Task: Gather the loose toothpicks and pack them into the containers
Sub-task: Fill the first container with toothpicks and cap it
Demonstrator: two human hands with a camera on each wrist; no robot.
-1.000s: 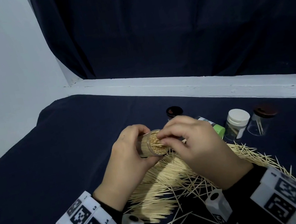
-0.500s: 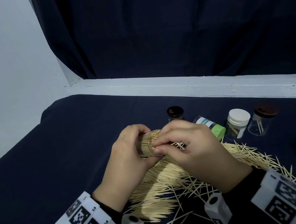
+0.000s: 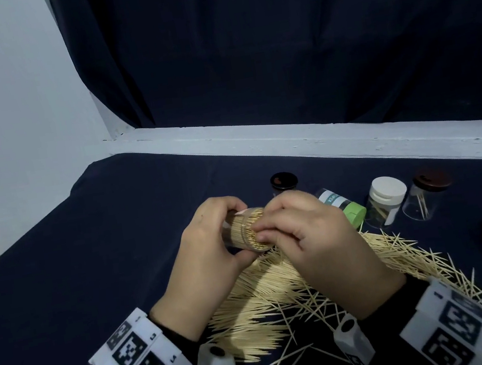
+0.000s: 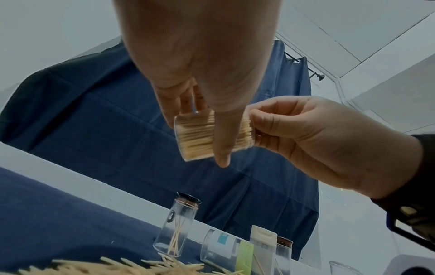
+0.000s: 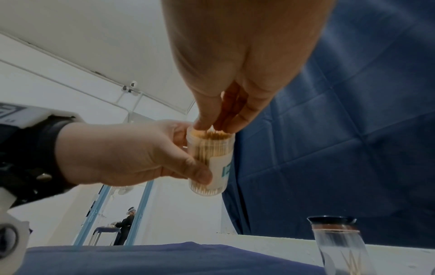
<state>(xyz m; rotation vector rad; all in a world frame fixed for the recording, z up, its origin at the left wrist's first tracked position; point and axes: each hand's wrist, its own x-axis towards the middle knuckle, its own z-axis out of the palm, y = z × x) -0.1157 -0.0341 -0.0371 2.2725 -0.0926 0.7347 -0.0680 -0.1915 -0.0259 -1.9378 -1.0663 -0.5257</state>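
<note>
Head view: our left hand [image 3: 209, 250] grips the clear container [image 3: 246, 232], packed full, above the table [image 3: 89, 269]. Our right hand [image 3: 312, 243] fingertips [image 5: 202, 124] curl onto the toothpick tips at its mouth. Loose toothpicks [image 3: 270, 297] heaped below.

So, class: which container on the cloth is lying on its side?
The green-capped container, beside the right hand; the other containers on the cloth stand upright.

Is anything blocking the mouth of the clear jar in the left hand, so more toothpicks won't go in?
No lid is on the clear plastic jar held by the left hand. Its mouth looks packed with toothpick tips, and the right hand's fingertips sit right at the opening.
</note>
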